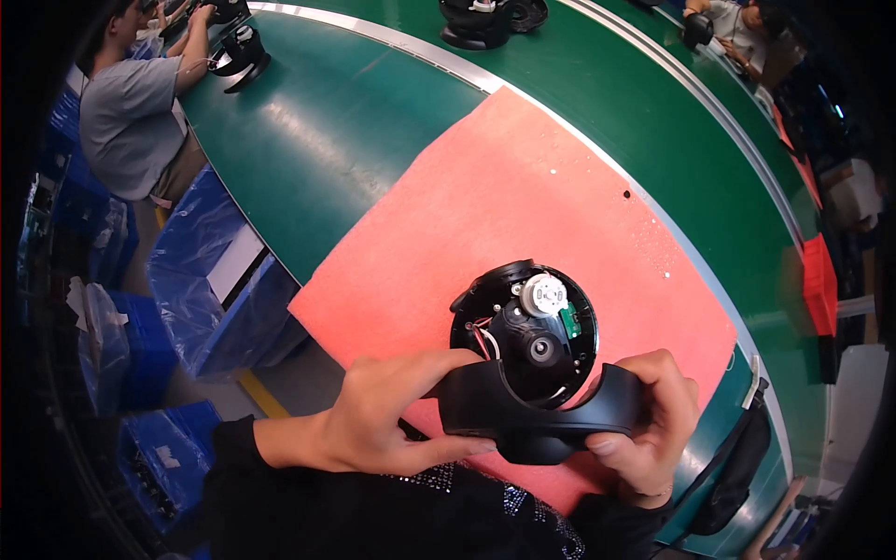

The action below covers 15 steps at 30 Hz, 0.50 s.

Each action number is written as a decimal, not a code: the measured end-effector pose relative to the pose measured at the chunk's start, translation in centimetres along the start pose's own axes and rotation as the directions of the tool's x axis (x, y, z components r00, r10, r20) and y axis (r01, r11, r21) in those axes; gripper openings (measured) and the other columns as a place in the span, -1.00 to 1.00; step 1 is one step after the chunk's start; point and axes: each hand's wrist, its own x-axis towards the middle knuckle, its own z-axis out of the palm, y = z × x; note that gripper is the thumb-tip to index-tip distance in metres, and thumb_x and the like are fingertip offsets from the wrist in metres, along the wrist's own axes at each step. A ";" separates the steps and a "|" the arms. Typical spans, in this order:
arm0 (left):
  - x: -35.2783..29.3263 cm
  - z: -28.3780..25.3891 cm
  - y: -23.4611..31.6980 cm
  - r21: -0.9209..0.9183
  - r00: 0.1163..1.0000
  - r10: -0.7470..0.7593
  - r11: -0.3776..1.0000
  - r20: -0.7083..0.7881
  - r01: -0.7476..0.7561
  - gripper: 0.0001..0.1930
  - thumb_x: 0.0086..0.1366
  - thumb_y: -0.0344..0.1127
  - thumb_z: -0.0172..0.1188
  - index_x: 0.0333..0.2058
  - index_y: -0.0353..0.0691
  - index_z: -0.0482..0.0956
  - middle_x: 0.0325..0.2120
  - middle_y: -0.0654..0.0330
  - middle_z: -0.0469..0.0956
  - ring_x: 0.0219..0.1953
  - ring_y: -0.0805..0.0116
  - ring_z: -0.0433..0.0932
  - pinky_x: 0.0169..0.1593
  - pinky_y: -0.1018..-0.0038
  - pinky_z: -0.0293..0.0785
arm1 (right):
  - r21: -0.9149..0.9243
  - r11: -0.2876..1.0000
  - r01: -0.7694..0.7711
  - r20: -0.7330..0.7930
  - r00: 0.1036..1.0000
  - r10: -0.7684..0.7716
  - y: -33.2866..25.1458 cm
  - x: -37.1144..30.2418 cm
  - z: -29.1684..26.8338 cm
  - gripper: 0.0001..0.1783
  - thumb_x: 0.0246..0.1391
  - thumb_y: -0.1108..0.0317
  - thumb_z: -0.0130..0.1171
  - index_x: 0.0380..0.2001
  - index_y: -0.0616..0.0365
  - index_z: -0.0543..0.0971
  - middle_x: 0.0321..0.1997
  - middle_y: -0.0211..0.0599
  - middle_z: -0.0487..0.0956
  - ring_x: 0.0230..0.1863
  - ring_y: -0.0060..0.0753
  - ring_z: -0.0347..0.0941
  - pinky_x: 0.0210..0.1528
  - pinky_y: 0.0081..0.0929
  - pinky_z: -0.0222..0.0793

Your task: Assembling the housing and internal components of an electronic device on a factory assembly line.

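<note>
Between both hands is a black curved plastic cover [546, 431] with a deep rounded notch in its far side. My left hand [373, 415] grips its left end between thumb and fingers. At the right end, my right hand [653, 425] clasps it the same way. Just beyond the cover, and partly hidden by it, a round black housing [588, 322] lies with its inside showing. Inside the housing are a silver round motor [544, 295], a small green circuit board [570, 321], a black round part with a lens-like centre [541, 349], and red and white wires.
A pink foam mat [448, 233] lies beneath the work on a green table [327, 140]. Beyond a metal rail runs a green conveyor [597, 84] carrying black units [474, 23]. Blue lined bins [205, 280] stand at left. A co-worker [140, 112] works at far left, another [742, 33] at far right.
</note>
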 end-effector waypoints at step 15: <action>-2.6 -2.6 0.1 0.137 0.965 -0.072 0.990 0.254 0.038 -0.57 -0.15 -0.36 0.38 -0.22 -0.28 0.53 -0.56 0.12 0.52 -0.52 0.28 0.58 -0.52 0.53 0.47 | -0.026 0.994 -0.106 0.270 0.957 0.109 -1.0 -3.4 2.0 -0.63 -0.22 0.29 0.37 -0.40 0.25 0.45 -0.48 -0.23 0.55 -0.51 -0.34 0.52 -0.43 -0.49 0.48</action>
